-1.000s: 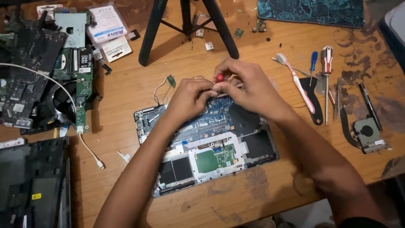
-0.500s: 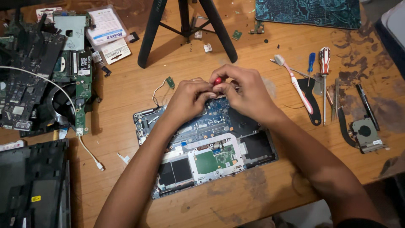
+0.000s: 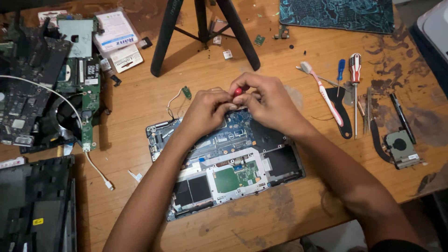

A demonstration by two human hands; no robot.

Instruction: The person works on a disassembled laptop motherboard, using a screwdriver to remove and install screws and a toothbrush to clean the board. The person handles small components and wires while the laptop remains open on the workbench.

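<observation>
Step in hand: screw work on opened laptop (image 3: 224, 163), mid-table toward near edge. Right hand (image 3: 268, 102) closed round red-handled screwdriver (image 3: 238, 91); left hand (image 3: 205, 112) pinched shut at shaft, steadying. Tip hidden. Next, by judgement: keep driver vertical, light pressure, small turns.

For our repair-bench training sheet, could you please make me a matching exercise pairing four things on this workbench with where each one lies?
Things:
1. opened laptop
2. toothbrush
3. black tripod
4. loose cooling fan

Places:
A. far side of the table, legs spread behind the hands
B. near the right edge of the table, beside a black pen
C. directly under both hands, its circuit boards exposed
D. right of the hands, lying next to the screwdrivers

Right pairs: 1-C, 2-D, 3-A, 4-B
</observation>
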